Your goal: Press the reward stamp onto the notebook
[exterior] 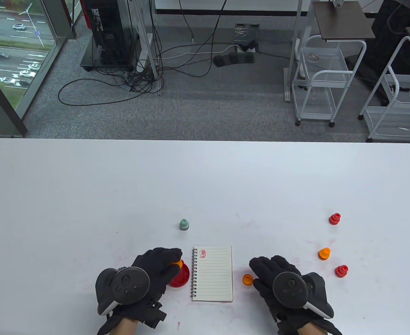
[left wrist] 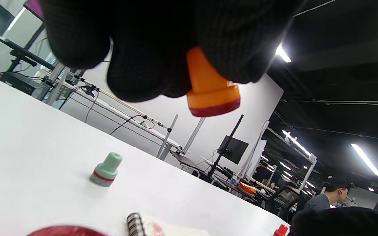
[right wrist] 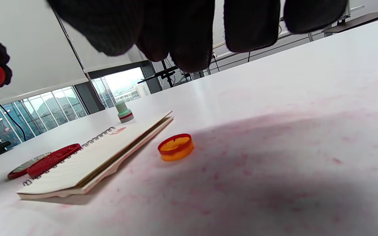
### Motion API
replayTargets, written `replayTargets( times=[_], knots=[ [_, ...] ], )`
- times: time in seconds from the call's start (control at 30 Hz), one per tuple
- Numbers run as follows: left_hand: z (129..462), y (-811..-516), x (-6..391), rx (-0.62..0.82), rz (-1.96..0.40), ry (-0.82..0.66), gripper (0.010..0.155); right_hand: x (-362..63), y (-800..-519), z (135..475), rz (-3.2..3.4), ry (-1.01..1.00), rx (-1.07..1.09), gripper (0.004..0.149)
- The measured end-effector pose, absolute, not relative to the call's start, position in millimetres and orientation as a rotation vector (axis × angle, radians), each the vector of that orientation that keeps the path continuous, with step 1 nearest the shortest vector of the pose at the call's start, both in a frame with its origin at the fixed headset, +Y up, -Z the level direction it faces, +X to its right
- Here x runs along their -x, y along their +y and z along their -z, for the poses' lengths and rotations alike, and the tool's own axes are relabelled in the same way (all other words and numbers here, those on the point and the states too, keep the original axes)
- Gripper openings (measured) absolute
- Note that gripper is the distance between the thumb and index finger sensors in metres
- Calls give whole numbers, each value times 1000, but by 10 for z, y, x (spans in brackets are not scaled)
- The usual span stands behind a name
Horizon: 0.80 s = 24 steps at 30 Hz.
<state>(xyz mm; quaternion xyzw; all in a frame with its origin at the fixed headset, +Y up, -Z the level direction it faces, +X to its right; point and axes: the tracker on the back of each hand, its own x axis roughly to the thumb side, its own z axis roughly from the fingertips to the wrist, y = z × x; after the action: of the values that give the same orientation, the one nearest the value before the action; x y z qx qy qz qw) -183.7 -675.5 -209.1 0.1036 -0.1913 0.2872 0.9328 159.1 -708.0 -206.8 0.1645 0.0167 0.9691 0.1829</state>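
Table (exterior: 86,195) is white with faint pink ink smears near the front; its front edge is cut off at the bottom of the table view. Both forearms are cut off there too. In the left wrist view the pad (left wrist: 66,231) shows only as a red sliver at the bottom edge, and the notebook (left wrist: 162,229) as just spiral and a corner. From above, the left hand covers most of the orange stamp and part of the pad.

Notebook (exterior: 213,274) lies flat between the hands, spiral on its left, lined page up, one red imprint (exterior: 202,253) at the top left corner; what the imprint shows is too small to read. Red ink pad (exterior: 180,275) sits just left of the notebook, open.

Left hand (exterior: 157,267) has fingers curled round the orange stamp (left wrist: 210,88), held above the table over the pad, its ink-red face pointing down and tilted, clear of the page. Right hand (exterior: 274,275) rests just right of the notebook, fingers loosely bent, holding nothing; whether its palm touches the table is unclear.

Orange cap (exterior: 247,280) lies open side up between the notebook and the right hand. Green stamp (exterior: 184,224) stands upright beyond the notebook. Further right stand two red stamps (exterior: 334,218) (exterior: 341,270) and a second orange one (exterior: 324,253).
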Motion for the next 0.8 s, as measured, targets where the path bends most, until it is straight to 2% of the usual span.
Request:
replayTargets(
  times=[0.13, 0.33, 0.5, 0.8],
  knots=[
    [2087, -6896, 1825, -96, -589, -425, 48, -1528, -7193, 2092, -2783, 94, -454, 59],
    [2087, -6835, 1778, -157, -565, -458, 48, -1366, -7300, 2139, -2898, 105, -456, 62],
    [2105, -6834, 1798, -163, -578, -453, 49, -1243, -7419, 2180, -2993, 211, -432, 67],
    [2091, -6866, 1713, -129, -535, -492, 48, -1105, -7482, 2207, -3094, 212, -449, 59]
  ],
)
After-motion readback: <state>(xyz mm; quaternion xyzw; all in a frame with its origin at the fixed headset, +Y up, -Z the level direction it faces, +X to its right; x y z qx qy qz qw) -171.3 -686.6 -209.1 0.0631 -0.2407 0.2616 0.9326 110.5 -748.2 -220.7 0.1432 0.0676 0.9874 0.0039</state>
